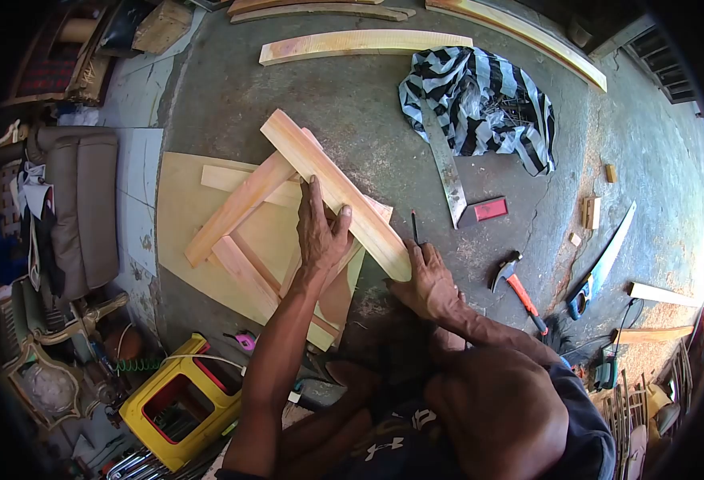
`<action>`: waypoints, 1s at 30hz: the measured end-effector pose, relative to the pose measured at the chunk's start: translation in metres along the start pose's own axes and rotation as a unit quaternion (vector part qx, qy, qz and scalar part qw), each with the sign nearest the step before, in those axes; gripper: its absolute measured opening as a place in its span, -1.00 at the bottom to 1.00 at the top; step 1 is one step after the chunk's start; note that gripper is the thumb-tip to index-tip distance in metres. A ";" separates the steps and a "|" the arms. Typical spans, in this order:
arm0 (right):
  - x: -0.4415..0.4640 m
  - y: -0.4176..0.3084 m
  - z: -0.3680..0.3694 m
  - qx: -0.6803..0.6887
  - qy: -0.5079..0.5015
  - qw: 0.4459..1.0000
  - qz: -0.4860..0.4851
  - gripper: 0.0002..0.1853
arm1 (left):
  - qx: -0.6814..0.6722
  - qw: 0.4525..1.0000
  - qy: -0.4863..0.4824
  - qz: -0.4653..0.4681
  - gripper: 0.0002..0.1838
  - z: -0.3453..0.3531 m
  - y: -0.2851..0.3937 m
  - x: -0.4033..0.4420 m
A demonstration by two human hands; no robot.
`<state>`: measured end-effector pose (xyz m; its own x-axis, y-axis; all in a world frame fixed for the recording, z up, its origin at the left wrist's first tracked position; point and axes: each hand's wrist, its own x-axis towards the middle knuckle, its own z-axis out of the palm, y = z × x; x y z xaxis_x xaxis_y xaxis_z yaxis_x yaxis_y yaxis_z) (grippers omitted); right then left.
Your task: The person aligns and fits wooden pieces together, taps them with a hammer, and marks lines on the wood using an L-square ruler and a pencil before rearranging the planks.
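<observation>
A pale wooden board (328, 188) slants across the middle of the view, lying over other wood pieces. My left hand (324, 232) grips it near the middle, with fingertips and thumb at its lower edge. At the board's lower right end, my right hand (428, 280) is closed around it. A thin dark pencil-like stick (415, 224) juts up beside the right fingers; whether they hold it I cannot tell. Beneath, a wooden strip (240, 208) and another wooden strip (244, 272) form an angled frame on a thin tan sheet (180, 208).
A try square (456, 188) touches a striped plastic bag (480, 100) of nails. Rightward lie a hammer (520, 292), a handsaw (604, 264) and small wood blocks (591, 212). A curved plank (360, 44) lies beyond. A yellow stool (180, 408) and tape measure (244, 341) are lower left.
</observation>
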<state>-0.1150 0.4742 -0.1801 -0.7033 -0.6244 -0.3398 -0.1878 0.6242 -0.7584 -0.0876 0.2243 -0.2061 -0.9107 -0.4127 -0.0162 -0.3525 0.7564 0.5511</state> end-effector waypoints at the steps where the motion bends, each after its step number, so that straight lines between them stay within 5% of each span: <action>1: 0.000 0.001 0.000 -0.001 0.002 1.000 -0.001 -0.08 | 0.001 1.000 0.000 -0.001 -0.06 0.000 0.001 0.000; 11: 0.006 -0.003 -0.013 -0.043 0.033 0.998 -0.016 -0.13 | 0.018 1.000 0.003 0.009 -0.06 0.000 0.002 0.002; 14: 0.023 0.002 -0.028 -0.014 0.128 0.986 -0.102 -0.45 | 0.020 1.000 0.002 0.005 -0.05 0.000 0.002 0.002; 21: 0.120 -0.026 -0.061 0.098 0.095 0.988 -0.074 -0.65 | 0.005 1.000 -0.008 -0.028 -0.05 -0.003 0.010 0.002; 30: 0.245 -0.077 -0.037 -0.013 0.055 0.974 -0.221 -0.65 | 0.004 1.000 0.018 0.005 -0.02 0.001 0.006 0.001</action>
<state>-0.2985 0.2900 -0.1842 -0.6191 -0.7814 0.0783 -0.5047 0.3195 -0.8020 -0.0912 0.2288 -0.2038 -0.9060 -0.4227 0.0198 -0.3450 0.7649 0.5440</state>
